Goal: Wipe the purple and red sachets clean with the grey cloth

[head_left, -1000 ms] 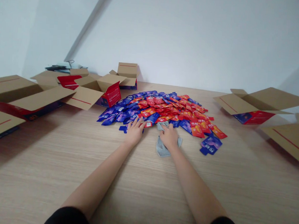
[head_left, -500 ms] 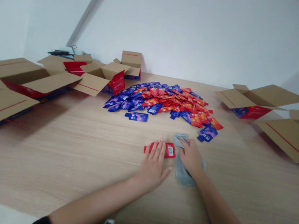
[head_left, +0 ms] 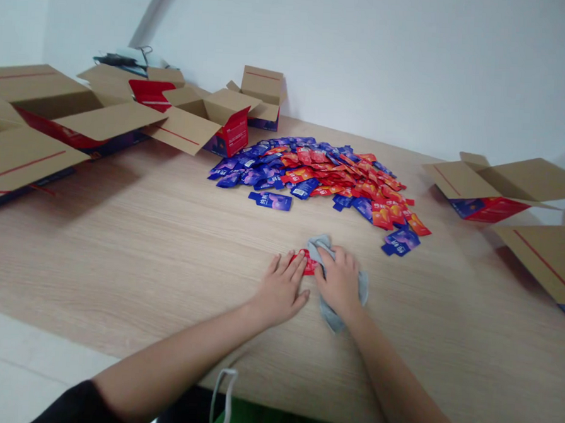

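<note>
One red pouch (head_left: 310, 265) lies under the flat left hand (head_left: 281, 293), fingers spread. It runs longways toward the right hand (head_left: 341, 283), which grips gray cloth (head_left: 332, 316).

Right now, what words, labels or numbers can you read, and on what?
No text reads clearly enough to quote.
Blue pouches: white characters, too blurred.
Red pouch under the left hand: white marks, too blurred.
Red box side: white print, too small.
</note>
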`<act>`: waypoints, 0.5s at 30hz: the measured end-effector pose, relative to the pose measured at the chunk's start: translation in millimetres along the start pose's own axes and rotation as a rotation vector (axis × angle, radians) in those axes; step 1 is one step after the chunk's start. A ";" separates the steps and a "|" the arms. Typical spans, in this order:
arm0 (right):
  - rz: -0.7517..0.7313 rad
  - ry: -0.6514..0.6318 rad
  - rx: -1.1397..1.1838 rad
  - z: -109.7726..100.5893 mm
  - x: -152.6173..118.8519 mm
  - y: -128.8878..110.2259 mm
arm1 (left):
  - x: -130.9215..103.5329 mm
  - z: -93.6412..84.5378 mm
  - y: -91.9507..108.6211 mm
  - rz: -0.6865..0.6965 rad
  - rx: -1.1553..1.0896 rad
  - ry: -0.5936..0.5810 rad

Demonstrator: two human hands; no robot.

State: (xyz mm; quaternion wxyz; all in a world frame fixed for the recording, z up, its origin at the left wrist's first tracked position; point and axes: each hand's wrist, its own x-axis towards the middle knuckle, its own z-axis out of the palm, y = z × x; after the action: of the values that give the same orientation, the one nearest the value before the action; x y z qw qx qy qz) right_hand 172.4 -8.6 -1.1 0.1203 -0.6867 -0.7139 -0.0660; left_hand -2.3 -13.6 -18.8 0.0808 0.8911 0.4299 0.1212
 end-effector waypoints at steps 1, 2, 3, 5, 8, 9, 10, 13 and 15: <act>0.041 0.004 -0.018 2.4 -1.2 9.6 | -0.2 0.0 -0.4 0.000 -0.008 0.009; 0.087 0.004 -0.031 3.1 -1.5 21.0 | -0.5 0.2 -0.7 -0.001 -0.016 0.015; 0.123 -0.010 -0.033 1.9 -0.7 32.9 | -0.7 0.7 -0.8 -0.003 -0.023 0.020; 0.173 -0.068 0.003 -5.8 4.5 51.1 | -0.9 1.8 -0.1 -0.006 -0.032 0.026; 0.208 -0.046 0.090 -22.9 17.4 45.9 | -0.5 2.7 2.2 -0.017 -0.031 0.028; 0.190 -0.001 0.104 -27.1 21.7 34.1 | -0.2 2.4 3.0 -0.026 -0.025 0.024; 0.152 0.046 0.105 -29.4 25.3 18.7 | 0.1 1.7 3.9 -0.036 -0.017 0.015; -0.038 0.026 0.047 -23.9 31.0 -30.6 | 1.1 -2.2 6.6 -0.061 0.009 -0.044; -0.119 -0.042 -0.004 -13.7 30.0 -46.4 | 1.8 -5.7 8.5 -0.073 0.015 -0.077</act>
State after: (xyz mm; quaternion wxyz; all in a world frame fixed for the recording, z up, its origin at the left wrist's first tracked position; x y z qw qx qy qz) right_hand 126.4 14.5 23.2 0.0999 -0.6447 -0.7555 -0.0600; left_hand 3.4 -17.1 -11.0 0.0948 0.8794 0.4595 0.0805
